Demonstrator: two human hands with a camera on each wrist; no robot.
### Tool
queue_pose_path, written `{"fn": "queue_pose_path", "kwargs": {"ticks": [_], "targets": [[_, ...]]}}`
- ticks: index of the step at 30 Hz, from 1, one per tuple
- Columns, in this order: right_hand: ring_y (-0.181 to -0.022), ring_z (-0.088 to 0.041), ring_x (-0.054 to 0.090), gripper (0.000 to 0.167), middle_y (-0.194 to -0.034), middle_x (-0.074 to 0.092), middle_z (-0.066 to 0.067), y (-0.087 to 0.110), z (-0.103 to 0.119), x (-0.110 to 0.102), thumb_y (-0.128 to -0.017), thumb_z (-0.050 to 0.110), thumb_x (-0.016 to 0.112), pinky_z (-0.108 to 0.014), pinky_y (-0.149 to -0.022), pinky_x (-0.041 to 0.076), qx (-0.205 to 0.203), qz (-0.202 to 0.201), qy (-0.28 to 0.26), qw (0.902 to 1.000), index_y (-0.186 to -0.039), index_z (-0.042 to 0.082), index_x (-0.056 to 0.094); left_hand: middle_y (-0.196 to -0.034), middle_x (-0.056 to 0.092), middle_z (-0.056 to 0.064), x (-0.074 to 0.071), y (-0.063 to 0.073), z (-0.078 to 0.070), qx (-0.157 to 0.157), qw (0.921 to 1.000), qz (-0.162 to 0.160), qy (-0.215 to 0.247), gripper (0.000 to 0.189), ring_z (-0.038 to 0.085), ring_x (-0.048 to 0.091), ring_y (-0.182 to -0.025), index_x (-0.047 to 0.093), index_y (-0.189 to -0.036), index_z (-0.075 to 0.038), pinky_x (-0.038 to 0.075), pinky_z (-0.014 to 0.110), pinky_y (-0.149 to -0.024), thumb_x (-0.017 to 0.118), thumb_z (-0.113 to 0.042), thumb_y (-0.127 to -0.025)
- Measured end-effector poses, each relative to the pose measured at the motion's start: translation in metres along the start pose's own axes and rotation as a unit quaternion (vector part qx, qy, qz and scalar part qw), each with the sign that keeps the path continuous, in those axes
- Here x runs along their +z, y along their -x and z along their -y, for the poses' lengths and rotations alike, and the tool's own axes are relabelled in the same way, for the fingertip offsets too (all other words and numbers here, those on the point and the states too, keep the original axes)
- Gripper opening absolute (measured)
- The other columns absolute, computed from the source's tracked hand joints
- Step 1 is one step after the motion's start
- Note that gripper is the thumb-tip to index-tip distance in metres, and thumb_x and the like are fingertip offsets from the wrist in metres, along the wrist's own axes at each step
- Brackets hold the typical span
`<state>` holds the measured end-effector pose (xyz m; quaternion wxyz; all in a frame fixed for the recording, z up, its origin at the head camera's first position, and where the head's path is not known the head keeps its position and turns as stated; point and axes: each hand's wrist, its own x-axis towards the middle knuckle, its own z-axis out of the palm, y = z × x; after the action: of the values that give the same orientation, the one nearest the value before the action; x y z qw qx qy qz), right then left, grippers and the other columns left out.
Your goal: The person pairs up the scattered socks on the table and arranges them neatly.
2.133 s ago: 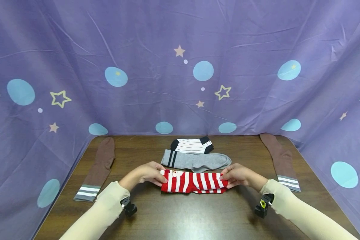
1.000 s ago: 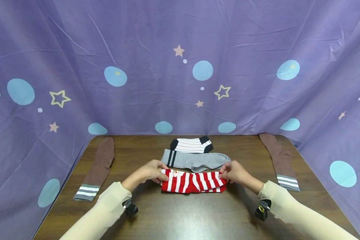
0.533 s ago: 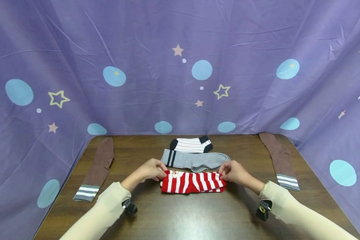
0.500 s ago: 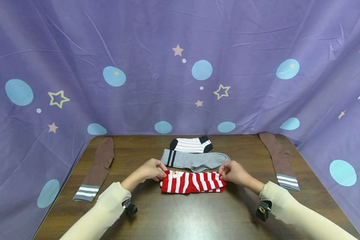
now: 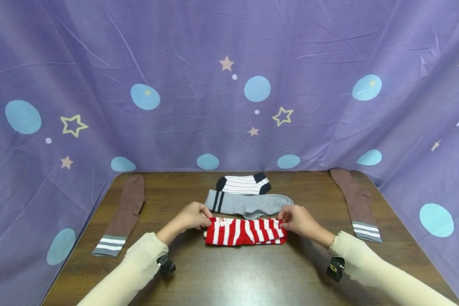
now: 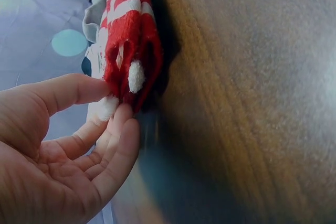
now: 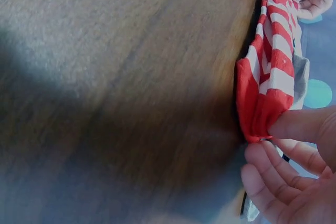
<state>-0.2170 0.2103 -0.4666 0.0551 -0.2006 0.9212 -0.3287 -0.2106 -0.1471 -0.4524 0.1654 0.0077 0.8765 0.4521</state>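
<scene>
A pair of red-and-white striped socks [image 5: 245, 232], one laid over the other, stretches sideways across the middle of the table. My left hand [image 5: 191, 216] pinches the cuff end between thumb and fingers. Two white pompoms [image 6: 136, 76] show at the cuff openings in the left wrist view. At the other end, my right hand [image 5: 299, 222] pinches the red toe tips [image 7: 268, 116]. Right behind the striped pair lies a grey sock [image 5: 248, 205] with two black bands. Beyond it is a white sock [image 5: 242, 185] with thin dark stripes and black heel and toe.
One brown sock [image 5: 124, 212] with a grey-and-white striped cuff lies along the table's left side. Another brown sock [image 5: 355, 199] lies along the right edge. A purple curtain [image 5: 191, 85] with stars and dots hangs behind the wooden table [image 5: 229, 280].
My fingers have shifted up to the far edge of the striped socks, and the right hand has come slightly inward. The two layers overlap more closely at the toes. Other socks stay put.
</scene>
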Motion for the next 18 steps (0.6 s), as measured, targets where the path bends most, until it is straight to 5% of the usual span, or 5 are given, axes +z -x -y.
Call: {"fn": "queue_pose_path", "kwargs": {"ticks": [18], "targets": [[-0.061,-0.005,0.051,0.016,-0.064,0.064,0.003,-0.0071,0.0007,-0.0008,-0.076,-0.001,0.082,-0.021,-0.056,0.043,0.001,0.021,0.032,0.9993,-0.074,0.006,0.068,-0.063,0.059,-0.003,0.0058,-0.0014,-0.0014,0.007,0.9967,-0.018,-0.079,0.015,0.009,0.054,-0.054,0.070,-0.079,-0.004,0.047,0.020,-0.051,0.082,0.000,-0.070]]}}
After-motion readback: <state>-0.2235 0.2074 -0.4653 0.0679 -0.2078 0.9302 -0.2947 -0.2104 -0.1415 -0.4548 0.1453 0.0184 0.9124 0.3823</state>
